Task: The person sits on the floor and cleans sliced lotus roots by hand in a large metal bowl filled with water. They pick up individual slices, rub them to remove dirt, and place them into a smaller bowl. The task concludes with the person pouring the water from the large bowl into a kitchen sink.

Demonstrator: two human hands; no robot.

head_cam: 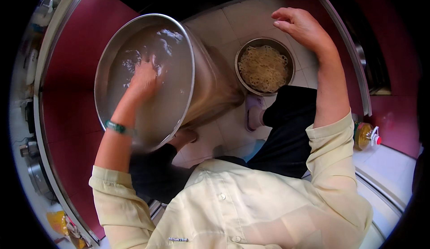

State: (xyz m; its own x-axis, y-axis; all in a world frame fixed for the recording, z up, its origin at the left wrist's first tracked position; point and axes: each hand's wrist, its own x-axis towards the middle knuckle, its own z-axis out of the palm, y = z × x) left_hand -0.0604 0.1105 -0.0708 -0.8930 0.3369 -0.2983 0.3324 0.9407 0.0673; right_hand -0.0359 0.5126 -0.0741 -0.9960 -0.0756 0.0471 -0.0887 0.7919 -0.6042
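Observation:
My left hand (146, 74) dips into cloudy water in a tall metal pot (215, 81) at the left; its fingertips are under the surface, so whether they hold anything is hidden. A green band circles that wrist. My right hand (292, 22) hangs in the air above the tiled floor at the upper right, its fingers bent, with nothing seen in it. Below and left of it, a round metal bowl (238, 77) stands on the floor, filled with thin, pale slices with holes (263, 67), which look like lotus root.
Dark red cabinets (74, 121) flank both sides. An oil bottle with a red cap (364, 136) stands at the right. My legs in black trousers (289, 138) and a slippered foot (254, 116) are close to the bowl. Metal cookware (38, 175) sits on the left counter.

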